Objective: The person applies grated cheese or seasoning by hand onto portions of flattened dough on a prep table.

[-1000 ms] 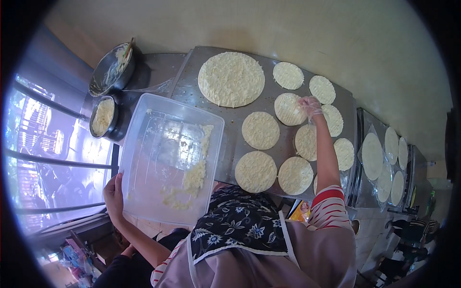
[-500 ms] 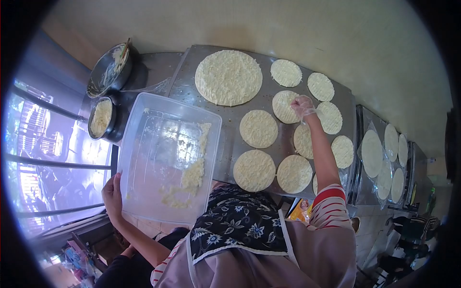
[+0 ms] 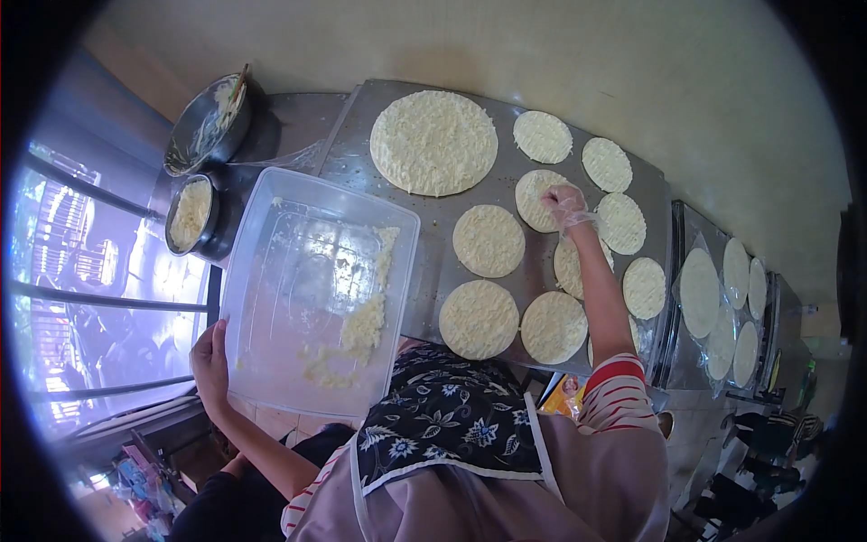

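My left hand [image 3: 211,363] grips the left rim of a clear plastic tub [image 3: 282,289], fingers closed on its edge. Pale shredded cheese [image 3: 363,327] lies in the tub, mostly along its right side. In a thin clear glove, my right hand [image 3: 565,206] is bunched over a small round base [image 3: 533,200] with a pale, crumbly topping. Whatever those fingers hold is hidden. Several similar round bases surround it, among them one [image 3: 489,240] to the left and one [image 3: 554,327] nearer me. My right forearm covers part of another base [image 3: 567,268].
A larger topped round [image 3: 433,143] lies on the metal tray [image 3: 424,221]. At far left stand a dark mixing bowl [image 3: 206,126] with a utensil and a smaller pot [image 3: 191,215] of pale shreds. Plastic-covered rounds [image 3: 698,292] sit on another tray at right. Behind is a wall.
My right hand has shifted very slightly over the same small base, still bunched. My left hand keeps its hold on the tub's rim. The whole view has moved a little.
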A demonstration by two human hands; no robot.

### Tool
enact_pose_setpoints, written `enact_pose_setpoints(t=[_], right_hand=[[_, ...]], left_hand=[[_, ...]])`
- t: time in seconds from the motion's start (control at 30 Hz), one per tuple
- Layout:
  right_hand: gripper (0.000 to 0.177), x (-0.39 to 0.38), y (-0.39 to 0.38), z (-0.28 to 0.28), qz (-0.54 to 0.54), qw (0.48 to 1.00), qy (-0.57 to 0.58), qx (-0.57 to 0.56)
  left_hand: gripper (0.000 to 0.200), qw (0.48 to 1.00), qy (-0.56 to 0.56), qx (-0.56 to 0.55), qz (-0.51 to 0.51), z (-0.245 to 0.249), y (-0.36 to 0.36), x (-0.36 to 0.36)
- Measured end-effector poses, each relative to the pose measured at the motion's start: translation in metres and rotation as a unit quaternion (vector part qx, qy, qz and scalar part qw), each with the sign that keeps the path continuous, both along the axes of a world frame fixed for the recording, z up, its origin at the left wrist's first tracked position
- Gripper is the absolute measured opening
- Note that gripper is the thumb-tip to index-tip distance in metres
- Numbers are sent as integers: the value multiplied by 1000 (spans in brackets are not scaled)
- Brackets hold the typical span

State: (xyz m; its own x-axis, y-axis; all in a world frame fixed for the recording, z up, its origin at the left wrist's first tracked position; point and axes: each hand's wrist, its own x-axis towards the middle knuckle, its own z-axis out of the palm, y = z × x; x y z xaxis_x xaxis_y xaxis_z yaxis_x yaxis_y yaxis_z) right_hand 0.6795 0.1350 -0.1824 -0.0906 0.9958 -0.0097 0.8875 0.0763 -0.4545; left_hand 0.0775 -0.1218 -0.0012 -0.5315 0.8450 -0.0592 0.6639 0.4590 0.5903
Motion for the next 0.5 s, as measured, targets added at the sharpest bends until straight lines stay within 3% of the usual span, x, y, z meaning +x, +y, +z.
enact_pose_setpoints(t=[0.13, 0.3, 0.5], right_hand=[[15, -3, 2, -19, 11, 996, 58, 63], [14, -3, 8, -31, 18, 997, 38, 62], [11, -24, 6, -2, 4, 997, 28, 76]], left_hand=[[34, 1000, 8, 1, 1, 2, 0, 1], [34, 999, 1, 28, -15, -1, -1, 0], [32, 997, -22, 60, -41, 4, 1, 9]])
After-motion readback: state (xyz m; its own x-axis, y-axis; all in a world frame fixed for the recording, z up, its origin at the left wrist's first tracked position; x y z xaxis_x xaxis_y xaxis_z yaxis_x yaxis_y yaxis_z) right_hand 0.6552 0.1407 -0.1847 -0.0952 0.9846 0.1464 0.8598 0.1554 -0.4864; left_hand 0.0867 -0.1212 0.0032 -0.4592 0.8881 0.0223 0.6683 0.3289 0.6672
